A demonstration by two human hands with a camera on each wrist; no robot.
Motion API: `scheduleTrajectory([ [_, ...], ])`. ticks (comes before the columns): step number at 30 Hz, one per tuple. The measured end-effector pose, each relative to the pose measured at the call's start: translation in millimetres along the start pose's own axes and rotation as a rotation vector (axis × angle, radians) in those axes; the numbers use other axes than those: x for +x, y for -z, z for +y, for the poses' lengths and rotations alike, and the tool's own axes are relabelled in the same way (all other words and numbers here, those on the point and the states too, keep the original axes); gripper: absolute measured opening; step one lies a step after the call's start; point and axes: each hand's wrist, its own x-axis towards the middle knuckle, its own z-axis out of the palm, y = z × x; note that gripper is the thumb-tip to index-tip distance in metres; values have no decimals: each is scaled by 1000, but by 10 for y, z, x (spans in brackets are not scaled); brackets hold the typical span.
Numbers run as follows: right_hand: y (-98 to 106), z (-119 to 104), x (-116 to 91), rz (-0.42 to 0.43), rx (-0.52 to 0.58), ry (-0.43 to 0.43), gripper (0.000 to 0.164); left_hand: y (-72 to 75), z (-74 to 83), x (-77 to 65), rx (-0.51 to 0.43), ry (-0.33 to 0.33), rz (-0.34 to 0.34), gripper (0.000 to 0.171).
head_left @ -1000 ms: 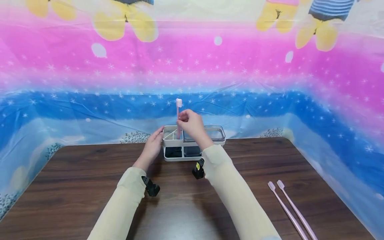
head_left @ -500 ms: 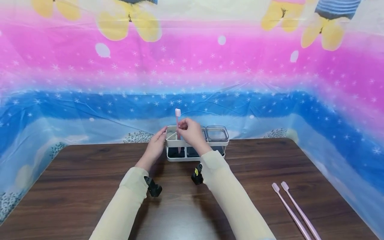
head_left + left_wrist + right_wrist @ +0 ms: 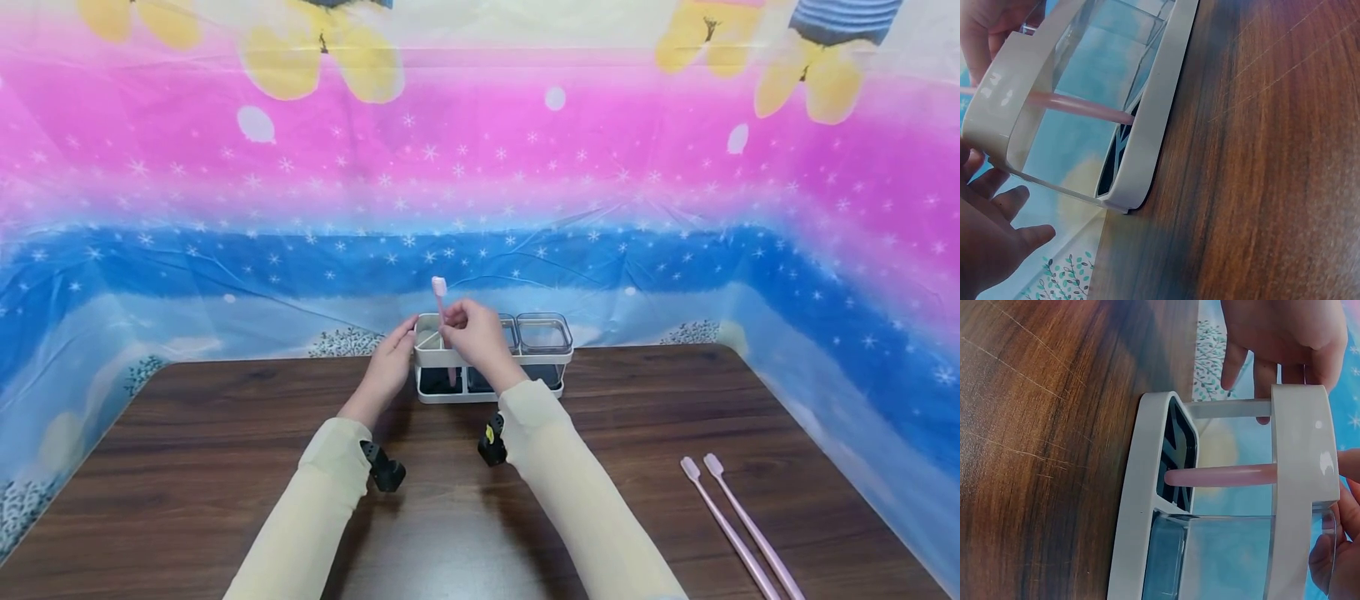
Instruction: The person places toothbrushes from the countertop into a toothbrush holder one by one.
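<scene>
A pink toothbrush [image 3: 439, 287] stands nearly upright in the left section of a white two-tier holder [image 3: 442, 398], bristle end up. My right hand [image 3: 480, 333] pinches its handle just above the top tier. Lower down, the handle [image 3: 1222, 475] passes through that tier, and its end meets the dark base tray in the right wrist view. My left hand [image 3: 392, 365] rests against the holder's left side with fingers extended. In the left wrist view the fingers of the left hand [image 3: 997, 231] lie along the upper frame.
Clear square cups sit in the holder, the right one [image 3: 545, 333] in plain sight. Two more pink toothbrushes, a left one [image 3: 732, 533] and a right one [image 3: 757, 533], lie side by side at the table's right. A printed cloth [image 3: 480, 150] hangs behind the wooden table [image 3: 187, 475].
The right hand has lowered the toothbrush, so its handle now reaches the holder's bottom tier. Its head has tipped slightly left. The left hand stays at the holder's side.
</scene>
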Motion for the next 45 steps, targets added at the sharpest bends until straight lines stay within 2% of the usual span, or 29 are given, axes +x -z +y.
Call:
scheduleTrajectory([
  [17, 15, 3, -20, -13, 4, 0, 19, -4, 24, -2, -3, 21, 1, 47],
  [24, 182, 10, -63, 4, -37, 12, 27, -25, 20, -3, 0, 10, -6, 47],
  [29, 537, -17, -138, 1, -53, 46, 36, -17, 7, 0, 11, -4, 3, 47],
  [34, 1074, 46, -343, -19, -68, 94, 44, -8, 12, -13, 18, -13, 7, 47],
  [36, 1315, 107, -472, -14, -65, 103, 44, -4, 19, -14, 21, -20, 4, 47],
  [39, 1688, 247, -713, 19, -127, 103, 44, -12, 21, -16, 16, -25, -1, 47],
  [45, 2336, 616, -1264, 169, -251, 98, 38, -12, 14, -12, 4, -8, -9, 47],
])
